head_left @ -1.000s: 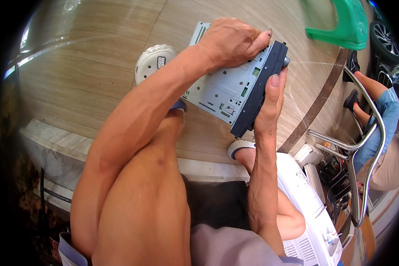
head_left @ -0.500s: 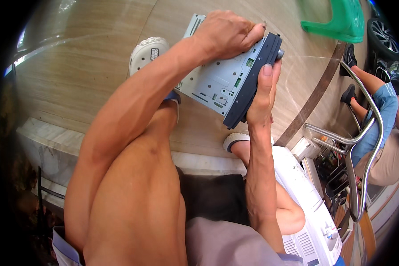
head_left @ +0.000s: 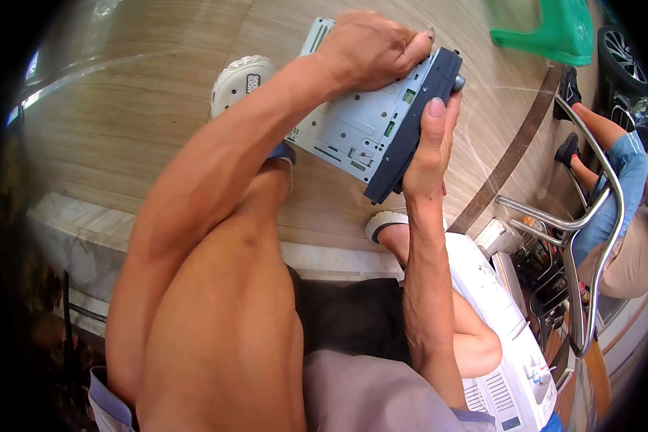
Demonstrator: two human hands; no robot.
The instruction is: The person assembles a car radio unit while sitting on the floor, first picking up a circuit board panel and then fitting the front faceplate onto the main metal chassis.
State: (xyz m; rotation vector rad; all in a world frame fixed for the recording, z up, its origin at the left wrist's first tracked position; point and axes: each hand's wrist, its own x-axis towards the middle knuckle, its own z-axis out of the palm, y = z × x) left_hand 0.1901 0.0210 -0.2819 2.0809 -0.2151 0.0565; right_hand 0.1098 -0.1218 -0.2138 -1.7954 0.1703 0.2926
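Note:
A car stereo [head_left: 345, 129], a flat silver metal box with a dark front panel and a round knob [head_left: 459, 83], is held tilted above the floor. My right hand [head_left: 432, 151] wraps around the dark panel [head_left: 414, 144] from the near right, its thumb lying over the panel's edge. Across the box's far side, my left hand [head_left: 371, 50] is closed, with its thumb bent toward the far corner by the panel. Its fingertips are hidden, so any small item in them cannot be made out. Small green circuit parts [head_left: 409, 96] show through slots in the metal.
Below the stereo are tiled floor [head_left: 144, 137] and my white clogs [head_left: 241, 79]. A white appliance-like casing [head_left: 497, 345] stands by my right arm. Farther right are a chrome-framed chair [head_left: 590, 216], a seated person [head_left: 619, 201], a green plastic stool [head_left: 554, 36] and a wheel [head_left: 623, 54].
The stereo and both hands have shifted very slightly up and to the right. Both hands keep their positions on it.

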